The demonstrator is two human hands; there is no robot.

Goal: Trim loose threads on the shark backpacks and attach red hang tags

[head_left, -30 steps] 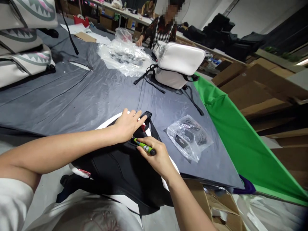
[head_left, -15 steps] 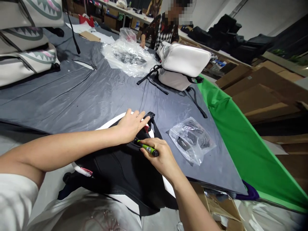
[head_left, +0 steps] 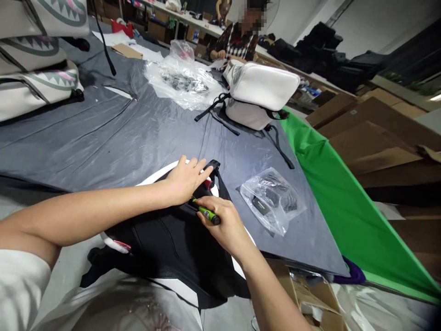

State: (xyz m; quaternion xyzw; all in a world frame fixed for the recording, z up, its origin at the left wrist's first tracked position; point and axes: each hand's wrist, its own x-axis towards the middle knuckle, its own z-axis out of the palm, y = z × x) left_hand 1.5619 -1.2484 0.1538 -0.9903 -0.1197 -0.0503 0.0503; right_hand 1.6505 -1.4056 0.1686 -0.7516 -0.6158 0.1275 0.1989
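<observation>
A black backpack with white edges [head_left: 156,239] lies across my lap and the table's near edge, its black side facing up. My left hand [head_left: 186,179] presses on its upper part, fingers spread over the fabric and its thumb hidden. My right hand [head_left: 223,220] is closed around what looks like a screwdriver with a green-and-black handle [head_left: 208,214]. Its thin front end points at the bag just beside my left hand; the tip is hidden. A black strap end [head_left: 215,164] and a small red patch [head_left: 207,184] show past my left fingers.
A clear bag of dark parts [head_left: 272,200] lies to the right. White backpacks [head_left: 265,85] and crumpled clear plastic [head_left: 184,80] are farther back, near another person [head_left: 237,43]. More backpacks [head_left: 37,87] are stacked left. Green cloth [head_left: 330,184] and cartons [head_left: 382,124] border the right side.
My right hand and the tool have shifted slightly left, toward my left hand. My left hand stays on the bag. Across the table, the other person's hands have come up and together.
</observation>
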